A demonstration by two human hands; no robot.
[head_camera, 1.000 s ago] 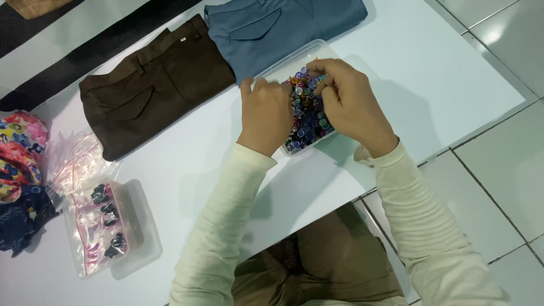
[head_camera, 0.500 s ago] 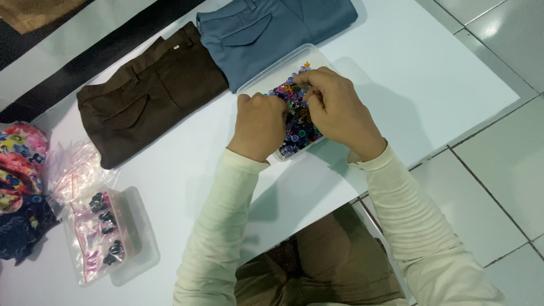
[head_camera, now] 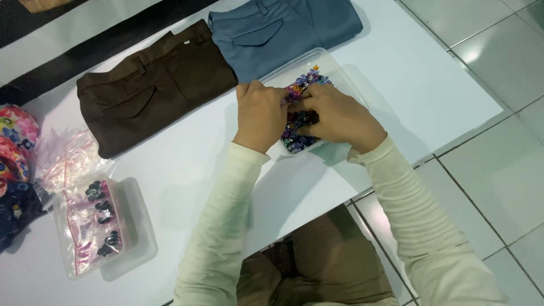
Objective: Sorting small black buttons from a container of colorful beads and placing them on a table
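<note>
A clear plastic tray [head_camera: 334, 63] of small colourful hair clips [head_camera: 300, 90] lies on the white table [head_camera: 187, 164]. Both my hands are in it. My left hand [head_camera: 262, 116] rests on the tray's left side, fingers curled into the clips. My right hand [head_camera: 339, 118] covers the tray's near half, its fingers closed around a few dark clips [head_camera: 303, 119]. Cream sleeves cover both forearms. Much of the tray's content is hidden under my hands.
Folded brown trousers [head_camera: 153, 85] and folded blue trousers [head_camera: 283, 31] lie at the back. At the left, a second clear tray [head_camera: 141, 238] holds a pink bag of dark clips [head_camera: 102, 224], beside crumpled bags [head_camera: 65, 158] and floral fabric [head_camera: 14, 147]. Tiled floor lies right.
My right hand has slid down over the near half of the tray, and my hands have drawn closer together. The view has shifted slightly.
</note>
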